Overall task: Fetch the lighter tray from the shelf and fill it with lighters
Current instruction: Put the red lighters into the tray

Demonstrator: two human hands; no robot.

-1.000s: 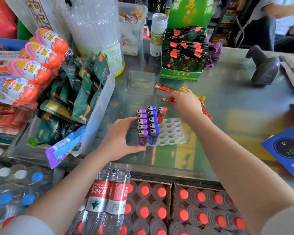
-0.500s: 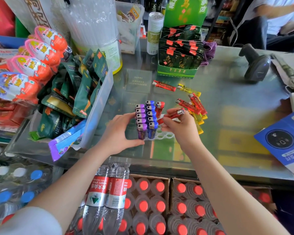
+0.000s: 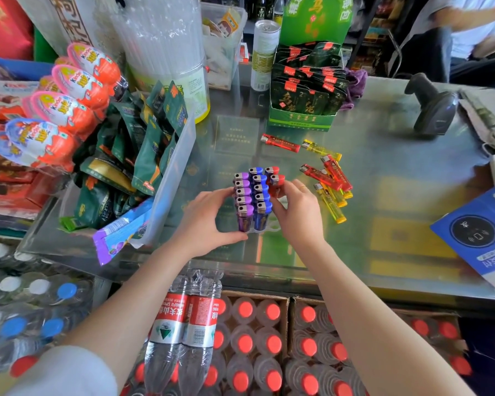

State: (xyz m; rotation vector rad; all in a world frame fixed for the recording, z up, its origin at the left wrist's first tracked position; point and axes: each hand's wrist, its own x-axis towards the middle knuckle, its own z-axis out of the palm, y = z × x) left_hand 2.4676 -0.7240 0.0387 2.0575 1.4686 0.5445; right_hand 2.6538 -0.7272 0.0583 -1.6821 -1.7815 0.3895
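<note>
My left hand (image 3: 203, 221) steadies the lighter tray (image 3: 265, 227) near the counter's front edge; my right hand (image 3: 296, 212) pinches a red lighter (image 3: 276, 182) into row three. Two rows filled; loose lighters (image 3: 330, 181) remain, most slots probably empty.

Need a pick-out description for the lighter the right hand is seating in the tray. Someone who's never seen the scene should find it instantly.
Start at the glass counter and find the white lighter tray between the two hands, with standing rows of purple and blue lighters. The red lighter is in the third row, second from the far end, pinched by the right hand. Unlike the loose red lighters lying flat to the right, it stands upright.
</note>
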